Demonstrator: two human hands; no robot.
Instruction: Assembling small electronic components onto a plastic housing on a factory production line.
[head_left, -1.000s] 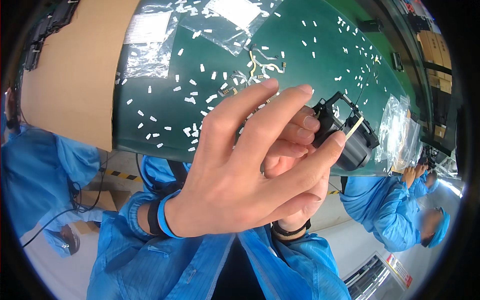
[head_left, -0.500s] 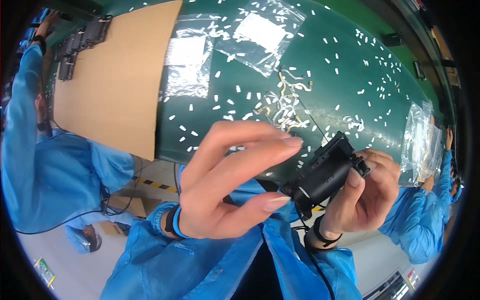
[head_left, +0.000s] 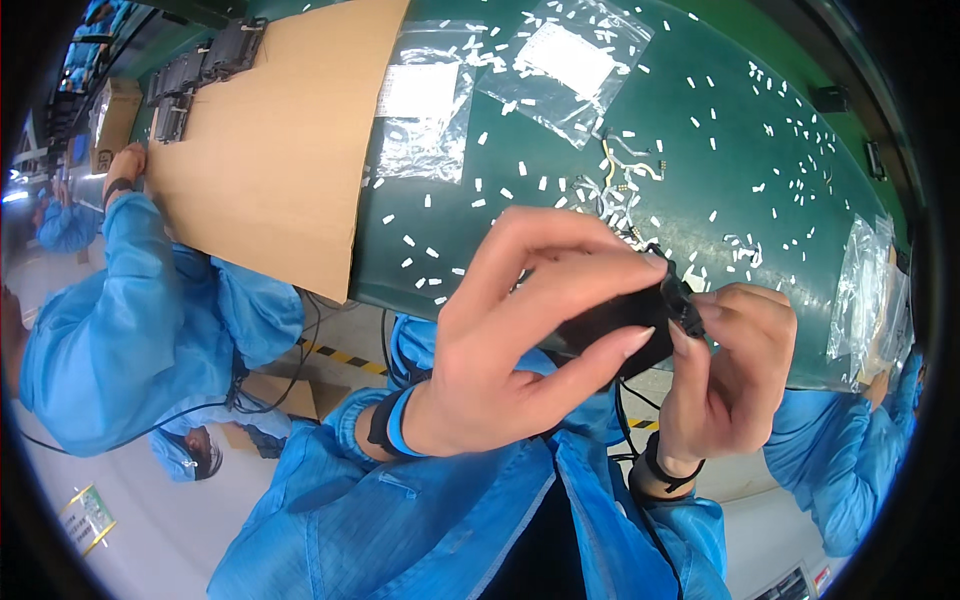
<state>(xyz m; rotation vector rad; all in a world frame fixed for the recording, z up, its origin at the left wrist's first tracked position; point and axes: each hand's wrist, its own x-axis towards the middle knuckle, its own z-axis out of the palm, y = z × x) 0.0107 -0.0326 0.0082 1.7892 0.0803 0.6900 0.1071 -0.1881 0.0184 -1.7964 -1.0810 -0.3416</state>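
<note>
Hands: left hand [head_left: 500,350], right hand [head_left: 725,375] grip black part [head_left: 615,325]; clear bags [head_left: 500,80] above.

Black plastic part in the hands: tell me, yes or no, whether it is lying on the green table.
No: the black plastic part is held up between the left hand and right hand, off the green table.

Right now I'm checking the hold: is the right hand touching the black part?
Touching. The head view shows the right hand with its fingertips pressed on the end of the black part.
</note>
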